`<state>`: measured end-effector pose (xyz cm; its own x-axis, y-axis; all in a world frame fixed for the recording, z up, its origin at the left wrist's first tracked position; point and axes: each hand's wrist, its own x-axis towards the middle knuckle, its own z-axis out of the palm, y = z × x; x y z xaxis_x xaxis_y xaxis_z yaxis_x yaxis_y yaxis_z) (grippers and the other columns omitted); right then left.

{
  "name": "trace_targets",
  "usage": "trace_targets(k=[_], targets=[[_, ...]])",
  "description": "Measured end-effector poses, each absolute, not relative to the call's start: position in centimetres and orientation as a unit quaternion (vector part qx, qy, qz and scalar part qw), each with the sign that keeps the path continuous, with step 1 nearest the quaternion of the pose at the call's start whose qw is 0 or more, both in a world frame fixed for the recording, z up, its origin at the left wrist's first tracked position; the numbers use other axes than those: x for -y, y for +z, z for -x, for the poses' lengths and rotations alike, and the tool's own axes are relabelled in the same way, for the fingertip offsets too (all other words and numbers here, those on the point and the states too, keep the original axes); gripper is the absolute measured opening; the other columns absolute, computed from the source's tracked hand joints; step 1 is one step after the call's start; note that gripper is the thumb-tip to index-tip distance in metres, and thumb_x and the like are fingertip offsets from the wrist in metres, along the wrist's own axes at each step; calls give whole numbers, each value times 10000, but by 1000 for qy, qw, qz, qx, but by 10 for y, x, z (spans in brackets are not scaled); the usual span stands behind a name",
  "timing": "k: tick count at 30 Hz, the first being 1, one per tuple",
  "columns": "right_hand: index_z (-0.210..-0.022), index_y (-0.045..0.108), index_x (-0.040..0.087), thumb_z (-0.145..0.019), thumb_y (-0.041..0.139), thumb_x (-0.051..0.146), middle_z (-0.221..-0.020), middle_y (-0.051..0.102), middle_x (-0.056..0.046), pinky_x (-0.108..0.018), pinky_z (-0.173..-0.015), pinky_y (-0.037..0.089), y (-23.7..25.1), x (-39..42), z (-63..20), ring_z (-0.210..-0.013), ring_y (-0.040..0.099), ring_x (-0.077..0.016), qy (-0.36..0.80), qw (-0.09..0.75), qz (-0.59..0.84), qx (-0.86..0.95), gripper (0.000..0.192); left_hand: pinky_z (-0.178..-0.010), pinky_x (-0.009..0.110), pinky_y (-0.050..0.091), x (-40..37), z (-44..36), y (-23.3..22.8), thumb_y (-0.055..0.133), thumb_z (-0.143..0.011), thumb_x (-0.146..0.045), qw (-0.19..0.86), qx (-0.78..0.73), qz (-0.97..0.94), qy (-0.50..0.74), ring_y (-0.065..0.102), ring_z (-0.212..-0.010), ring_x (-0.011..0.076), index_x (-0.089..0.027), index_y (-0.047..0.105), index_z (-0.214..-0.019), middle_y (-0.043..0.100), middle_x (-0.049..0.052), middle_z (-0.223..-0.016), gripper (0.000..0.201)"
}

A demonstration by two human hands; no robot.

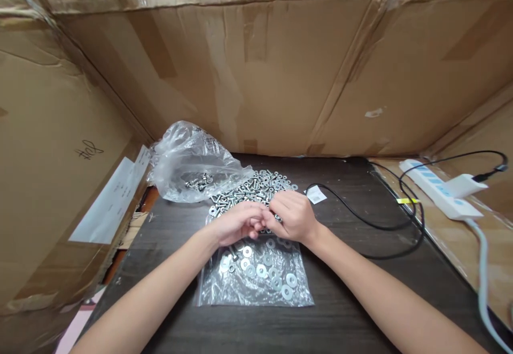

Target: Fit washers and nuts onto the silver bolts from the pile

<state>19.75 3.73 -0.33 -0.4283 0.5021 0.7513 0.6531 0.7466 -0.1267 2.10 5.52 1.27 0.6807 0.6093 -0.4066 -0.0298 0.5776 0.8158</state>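
My left hand (pixel 242 221) and my right hand (pixel 294 216) meet over the middle of the table, fingertips touching. The fingers of both are curled closed, and whatever they pinch is hidden between them. Just beyond them lies a heap of bolts (pixel 244 191) mixed with washers and nuts. Beneath and in front of my hands, a flat clear zip bag (pixel 256 292) lies with several washers (pixel 261 271) on or in it. A bolt (pixel 233 252) and a small nut (pixel 231 268) are near its left side.
A large clear plastic bag (pixel 182 156) with some bolts inside stands behind left. A white label (pixel 316 194) and a black cable (pixel 372 225) lie to the right. A white power strip (pixel 436 191) sits past the table's right edge. Cardboard walls (pixel 260 76) enclose the dark table (pixel 332 300).
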Motion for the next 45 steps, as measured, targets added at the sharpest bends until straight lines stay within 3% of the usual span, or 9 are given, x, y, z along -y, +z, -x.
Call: trace_targets(k=[4, 11, 15, 21, 26, 31, 34, 40, 45], targets=[[-503, 477, 178, -947, 415, 214, -473, 478, -1, -278, -548, 287, -18, -28, -199, -471, 412, -109, 31, 441, 438, 783, 450, -545, 223, 488, -40, -30, 2, 642, -794, -271, 668, -359, -592, 273, 560, -553, 100, -134, 602, -846, 606, 4, -663, 151], [-430, 433, 178, -958, 406, 438, -399, 394, 15, -255, -459, 275, -19, -22, -191, -402, 374, -99, 351, 416, 580, 607, 589, -705, 305, 519, -36, -29, -11, 550, -910, -233, 270, -282, -843, 370, 595, -698, 145, -141, 658, -976, 676, 61, -834, 157], [-513, 457, 180, -976, 400, 401, -480, 419, 10, -262, -500, 301, -17, -13, -196, -467, 395, -109, 266, 453, 525, 670, 516, -587, 246, 481, -34, -30, -8, 589, -895, -288, 407, -362, -742, 391, 574, -641, 125, -150, 647, -939, 643, 34, -771, 156], [-757, 537, 178, -892, 499, 305, -662, 532, -26, -294, -603, 360, -16, -3, -199, -609, 468, -156, 61, 441, 354, 822, 190, -393, 153, 298, -29, -14, -3, 670, -830, -346, 774, -329, -512, 174, 356, -380, 46, -158, 568, -807, 415, -85, -492, 215], [-687, 512, 198, -917, 472, 331, -590, 461, -7, -309, -567, 284, -17, 3, -198, -565, 394, -158, -15, 419, 311, 853, 269, -368, 127, 238, -25, -13, 0, 758, -734, -342, 846, -319, -411, 120, 291, -403, 26, -145, 545, -743, 404, -79, -503, 290], [-642, 523, 200, -981, 416, 369, -560, 460, -11, -324, -561, 263, -18, 2, -203, -553, 374, -158, -62, 398, 324, 856, 393, -386, 150, 333, -24, -18, 0, 712, -745, -330, 820, -317, -460, 123, 387, -408, 51, -143, 575, -761, 474, -54, -513, 232], [-585, 481, 203, -970, 450, 306, -524, 448, -4, -321, -548, 251, -20, 1, -203, -522, 367, -145, -37, 408, 362, 837, 400, -451, 190, 413, -19, -20, -5, 640, -805, -278, 693, -331, -605, 209, 504, -462, 90, -144, 614, -825, 550, -25, -561, 138], [-549, 444, 188, -1006, 342, 273, -522, 464, -4, -284, -532, 311, -23, 12, -188, -493, 429, -117, 230, 438, 473, 729, 476, -611, 246, 501, -17, -14, -14, 593, -866, -133, 150, -202, -874, 416, 613, -649, 137, -150, 657, -972, 671, 37, -736, 125], [-464, 309, 197, -992, 338, 408, -431, 317, 24, -275, -466, 240, -26, 18, -181, -428, 331, -95, 362, 407, 537, 644, 570, -565, 240, 492, -22, -8, -8, 588, -894, -135, 17, -131, -917, 377, 645, -649, 134, -167, 652, -1036, 740, 53, -883, 160]])
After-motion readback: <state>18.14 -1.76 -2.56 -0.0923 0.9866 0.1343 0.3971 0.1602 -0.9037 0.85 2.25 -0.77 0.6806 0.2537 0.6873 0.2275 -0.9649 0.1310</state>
